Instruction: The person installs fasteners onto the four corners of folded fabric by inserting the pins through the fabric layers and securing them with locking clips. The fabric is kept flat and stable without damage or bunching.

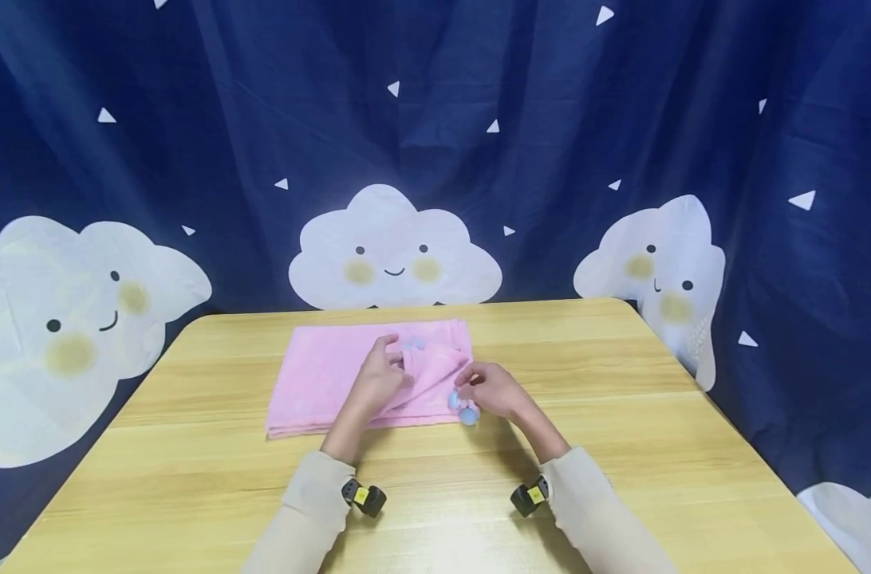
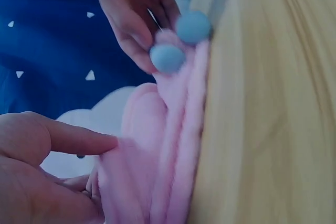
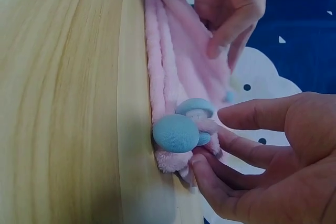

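A folded pink plush blanket point(image 1: 335, 367) lies on the table, its right part turned back in a loose fold point(image 2: 139, 171). My left hand point(image 1: 381, 379) pinches that fold, index finger extended along the cloth and thumb partly hidden. At the near right corner, my right hand point(image 1: 493, 388) holds the plush between thumb and fingers, right beside a blue mushroom-shaped clip point(image 3: 176, 133). A second blue cap point(image 3: 195, 107) sits close behind it, a pale part under it. More light-blue pieces point(image 1: 414, 344) show on the blanket past my left hand.
The wooden table point(image 1: 622, 446) has rounded far corners and extends on both sides of the blanket. Behind it hangs a dark blue curtain point(image 1: 435, 151) with white clouds and small triangles. A black strapped device point(image 1: 364, 498) is on each wrist.
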Demonstrator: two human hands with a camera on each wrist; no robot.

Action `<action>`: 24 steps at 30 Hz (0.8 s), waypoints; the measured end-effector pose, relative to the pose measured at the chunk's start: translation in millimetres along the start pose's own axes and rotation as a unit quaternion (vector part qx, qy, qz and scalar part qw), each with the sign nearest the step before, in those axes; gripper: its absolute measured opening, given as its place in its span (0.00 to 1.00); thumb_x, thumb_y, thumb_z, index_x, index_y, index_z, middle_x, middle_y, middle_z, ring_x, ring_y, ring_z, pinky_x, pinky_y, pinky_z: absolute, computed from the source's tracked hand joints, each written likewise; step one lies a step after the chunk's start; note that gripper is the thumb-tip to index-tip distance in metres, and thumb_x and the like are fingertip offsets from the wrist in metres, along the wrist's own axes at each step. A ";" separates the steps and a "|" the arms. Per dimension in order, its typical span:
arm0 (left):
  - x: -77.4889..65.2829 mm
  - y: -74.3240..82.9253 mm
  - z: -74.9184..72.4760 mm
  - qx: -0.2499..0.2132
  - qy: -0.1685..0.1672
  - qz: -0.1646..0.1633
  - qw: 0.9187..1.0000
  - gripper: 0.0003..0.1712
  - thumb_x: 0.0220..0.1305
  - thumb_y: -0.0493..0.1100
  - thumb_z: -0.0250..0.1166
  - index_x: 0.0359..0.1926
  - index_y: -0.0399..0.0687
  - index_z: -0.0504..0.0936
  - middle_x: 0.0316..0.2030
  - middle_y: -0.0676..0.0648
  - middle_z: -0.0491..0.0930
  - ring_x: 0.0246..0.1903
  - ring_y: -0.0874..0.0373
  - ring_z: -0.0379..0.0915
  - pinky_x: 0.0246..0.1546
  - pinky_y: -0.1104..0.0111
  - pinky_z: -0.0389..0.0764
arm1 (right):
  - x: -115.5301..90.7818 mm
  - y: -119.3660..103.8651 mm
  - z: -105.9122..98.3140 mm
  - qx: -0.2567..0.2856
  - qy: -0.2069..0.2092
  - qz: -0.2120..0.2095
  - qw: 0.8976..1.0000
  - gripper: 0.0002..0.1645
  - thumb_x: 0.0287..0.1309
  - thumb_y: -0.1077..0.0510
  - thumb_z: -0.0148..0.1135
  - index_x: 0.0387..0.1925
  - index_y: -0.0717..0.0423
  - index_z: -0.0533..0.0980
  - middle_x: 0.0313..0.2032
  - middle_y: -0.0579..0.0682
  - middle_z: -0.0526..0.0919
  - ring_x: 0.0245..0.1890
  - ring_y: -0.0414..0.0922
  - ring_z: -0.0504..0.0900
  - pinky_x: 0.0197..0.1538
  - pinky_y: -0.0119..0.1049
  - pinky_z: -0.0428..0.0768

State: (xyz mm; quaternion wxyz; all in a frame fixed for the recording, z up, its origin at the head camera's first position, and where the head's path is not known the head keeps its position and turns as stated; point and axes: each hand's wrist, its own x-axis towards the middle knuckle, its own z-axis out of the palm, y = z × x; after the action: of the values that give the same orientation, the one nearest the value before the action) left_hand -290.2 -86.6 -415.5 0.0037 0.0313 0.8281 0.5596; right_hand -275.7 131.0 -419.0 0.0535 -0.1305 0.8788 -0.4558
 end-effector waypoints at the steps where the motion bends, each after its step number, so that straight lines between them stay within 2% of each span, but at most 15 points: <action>1: -0.5 1.5 0.8 -0.002 -0.010 -0.003 1.000 0.52 0.43 0.23 0.65 0.72 0.41 0.57 0.57 0.36 0.75 0.56 0.44 0.69 0.60 0.51 0.67 | 0.1 0.2 0.0 0.000 -0.001 0.000 1.000 0.08 0.52 0.67 0.63 0.37 0.62 0.80 0.35 0.52 0.81 0.32 0.44 0.77 0.33 0.35 0.75; 5: -2.9 3.9 3.6 0.004 -0.067 -0.001 0.998 0.46 0.43 0.21 0.64 0.68 0.39 0.65 0.56 0.38 0.76 0.56 0.46 0.71 0.57 0.56 0.72 | 0.3 0.6 0.5 -0.003 -0.001 0.004 1.000 0.08 0.49 0.67 0.66 0.35 0.60 0.81 0.35 0.52 0.81 0.32 0.44 0.77 0.33 0.35 0.75; 8: -4.8 3.1 5.6 0.017 -0.118 0.003 0.993 0.41 0.41 0.21 0.63 0.62 0.37 0.72 0.49 0.40 0.79 0.45 0.50 0.76 0.41 0.63 0.82 | 0.3 0.4 0.5 -0.007 -0.003 0.003 1.000 0.08 0.48 0.67 0.66 0.34 0.60 0.82 0.33 0.50 0.82 0.31 0.44 0.77 0.32 0.35 0.74; 10: -5.1 2.4 6.5 0.027 -0.141 0.003 0.990 0.39 0.41 0.22 0.64 0.60 0.38 0.75 0.43 0.42 0.80 0.38 0.53 0.76 0.33 0.66 0.81 | 0.3 0.2 0.5 -0.009 -0.003 0.004 1.000 0.08 0.48 0.67 0.66 0.34 0.59 0.82 0.32 0.50 0.82 0.31 0.44 0.76 0.32 0.35 0.74; 12: -5.0 1.4 7.0 0.038 -0.153 0.007 0.988 0.36 0.42 0.25 0.67 0.58 0.41 0.77 0.39 0.43 0.81 0.34 0.54 0.75 0.30 0.66 0.78 | 0.1 -0.1 0.3 -0.011 -0.004 0.003 1.000 0.08 0.48 0.67 0.66 0.34 0.59 0.82 0.32 0.49 0.82 0.31 0.44 0.77 0.33 0.35 0.74; 15: -4.8 1.9 7.0 0.048 -0.156 0.013 0.986 0.32 0.45 0.30 0.71 0.55 0.45 0.79 0.38 0.43 0.81 0.35 0.53 0.76 0.36 0.62 0.79 | 0.1 -0.2 0.3 -0.013 -0.003 0.001 1.000 0.07 0.49 0.67 0.65 0.33 0.60 0.82 0.33 0.51 0.83 0.31 0.44 0.77 0.33 0.36 0.74; 17: -4.7 2.4 7.5 0.055 -0.157 0.023 0.986 0.27 0.48 0.34 0.71 0.53 0.47 0.80 0.41 0.43 0.81 0.39 0.53 0.76 0.42 0.58 0.79 | 0.0 -0.7 -0.1 -0.014 -0.003 0.000 1.000 0.06 0.50 0.67 0.65 0.33 0.60 0.82 0.33 0.51 0.83 0.31 0.44 0.77 0.33 0.36 0.74; 20: -5.6 3.9 8.6 0.049 -0.160 0.036 0.985 0.20 0.52 0.34 0.67 0.49 0.47 0.82 0.44 0.42 0.81 0.43 0.51 0.75 0.48 0.54 0.76 | -0.8 -2.0 -1.0 -0.015 -0.001 0.004 1.000 0.04 0.51 0.65 0.65 0.32 0.59 0.81 0.31 0.50 0.82 0.30 0.43 0.76 0.32 0.35 0.74; 24: -6.9 4.1 10.3 0.035 -0.155 0.039 0.987 0.14 0.53 0.29 0.62 0.42 0.44 0.84 0.40 0.44 0.81 0.40 0.51 0.75 0.45 0.57 0.77 | -1.8 -4.5 -3.1 -0.021 0.000 0.017 1.000 0.09 0.49 0.61 0.70 0.34 0.59 0.80 0.31 0.50 0.81 0.29 0.44 0.76 0.30 0.34 0.74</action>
State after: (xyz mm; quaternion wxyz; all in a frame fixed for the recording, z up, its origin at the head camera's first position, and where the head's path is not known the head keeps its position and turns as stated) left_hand -282.7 -75.9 -415.8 0.1086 0.1500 0.8350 0.5182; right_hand -273.8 131.5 -413.6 0.0585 -0.1161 0.8901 -0.4367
